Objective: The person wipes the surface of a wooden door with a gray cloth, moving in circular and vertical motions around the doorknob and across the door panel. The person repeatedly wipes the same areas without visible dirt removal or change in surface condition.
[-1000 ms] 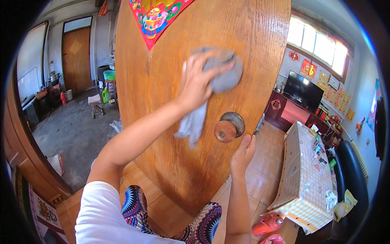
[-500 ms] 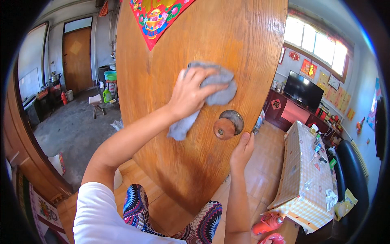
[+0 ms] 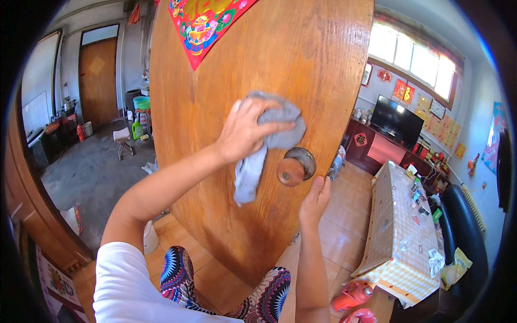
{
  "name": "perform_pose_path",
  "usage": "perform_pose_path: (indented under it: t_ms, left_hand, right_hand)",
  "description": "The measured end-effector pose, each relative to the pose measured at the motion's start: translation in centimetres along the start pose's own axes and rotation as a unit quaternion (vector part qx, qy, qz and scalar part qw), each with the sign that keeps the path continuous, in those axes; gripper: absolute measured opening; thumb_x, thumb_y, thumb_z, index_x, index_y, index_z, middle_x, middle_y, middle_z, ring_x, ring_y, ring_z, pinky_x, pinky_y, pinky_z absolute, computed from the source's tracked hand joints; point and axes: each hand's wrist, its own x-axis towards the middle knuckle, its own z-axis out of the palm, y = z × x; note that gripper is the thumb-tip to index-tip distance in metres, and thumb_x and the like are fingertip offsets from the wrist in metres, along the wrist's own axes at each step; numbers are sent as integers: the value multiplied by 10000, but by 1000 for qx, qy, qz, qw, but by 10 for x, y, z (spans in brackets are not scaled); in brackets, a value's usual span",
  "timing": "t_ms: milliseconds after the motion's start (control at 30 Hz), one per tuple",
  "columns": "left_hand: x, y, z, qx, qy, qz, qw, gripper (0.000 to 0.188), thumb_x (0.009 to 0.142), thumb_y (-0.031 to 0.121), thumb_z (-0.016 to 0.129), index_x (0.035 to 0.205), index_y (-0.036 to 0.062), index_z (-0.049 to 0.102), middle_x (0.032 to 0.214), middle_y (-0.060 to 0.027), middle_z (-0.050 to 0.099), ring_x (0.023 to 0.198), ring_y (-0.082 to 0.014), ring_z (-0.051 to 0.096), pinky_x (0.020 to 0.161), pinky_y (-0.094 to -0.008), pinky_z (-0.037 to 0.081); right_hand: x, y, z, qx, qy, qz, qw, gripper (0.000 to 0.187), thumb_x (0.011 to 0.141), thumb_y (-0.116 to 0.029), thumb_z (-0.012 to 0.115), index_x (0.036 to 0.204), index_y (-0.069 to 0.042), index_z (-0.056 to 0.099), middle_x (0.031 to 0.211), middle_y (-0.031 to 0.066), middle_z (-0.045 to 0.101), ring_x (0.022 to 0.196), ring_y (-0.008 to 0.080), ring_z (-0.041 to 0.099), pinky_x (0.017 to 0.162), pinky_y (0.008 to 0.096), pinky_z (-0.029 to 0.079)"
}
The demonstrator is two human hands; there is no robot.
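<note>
A grey-blue cloth [image 3: 283,126] lies pressed against a brown wooden door [image 3: 258,48], its loose end hanging down below the hand. My left hand [image 3: 245,132] is closed over the cloth, up and left of the round doorknob [image 3: 291,171]. Just below and right of the knob, my right hand [image 3: 315,202] grips the door's edge, thumb on the near face. Its other fingers are mostly hidden behind the door. A red diamond-shaped paper decoration [image 3: 202,29] is stuck to the upper part of the door.
Right of the door stands a long table [image 3: 377,242] with a checked cloth and small items on it. A red bottle [image 3: 353,296] is on the floor near my right arm. A doorway at left shows a small stool [image 3: 123,141] and a green jug [image 3: 137,129].
My left hand has shifted slightly left and down with the cloth, whose hanging end now swings lower and straighter. My right hand keeps its hold on the door edge.
</note>
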Motion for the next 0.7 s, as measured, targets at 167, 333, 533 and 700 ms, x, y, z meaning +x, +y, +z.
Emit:
perform_pose_path:
  t_ms: [167, 333, 533, 700]
  left_hand:
    - [68, -6, 5, 33, 118, -99, 988, 662, 753, -109, 593, 1268, 271, 762, 1330, -115, 616, 1225, -363, 555, 1016, -443, 447]
    - [-3, -6, 11, 34, 2, 27, 999, 635, 750, -40, 670, 1287, 290, 745, 1350, -104, 602, 1193, -346, 574, 987, -469, 455]
    - [14, -32, -12, -28, -67, 118, 990, 577, 779, 0, 671, 1270, 295, 742, 1313, -97, 614, 1188, -339, 588, 954, -451, 490]
    - [165, -94, -9, 58, 189, -60, 978, 456, 886, 141, 656, 1330, 237, 691, 1402, -186, 555, 1315, -416, 482, 1081, -522, 392]
  right_hand:
    - [1, 4, 4, -1, 7, -5, 1000, 532, 1111, -505, 459, 1089, 15, 572, 921, 149, 627, 848, 275, 571, 804, 401, 463]
    - [1, 1, 1, 10, -5, -6, 1000, 530, 1110, -504, 463, 1079, 13, 570, 911, 143, 621, 838, 274, 562, 797, 397, 461]
    - [1, 7, -6, -10, 5, 1, 1000, 516, 1105, -497, 482, 1056, 11, 559, 872, 137, 601, 801, 257, 538, 761, 403, 453]
    - [0, 4, 2, -5, 1, -5, 1000, 515, 1102, -497, 490, 1027, 10, 544, 836, 124, 573, 779, 242, 523, 732, 393, 441]
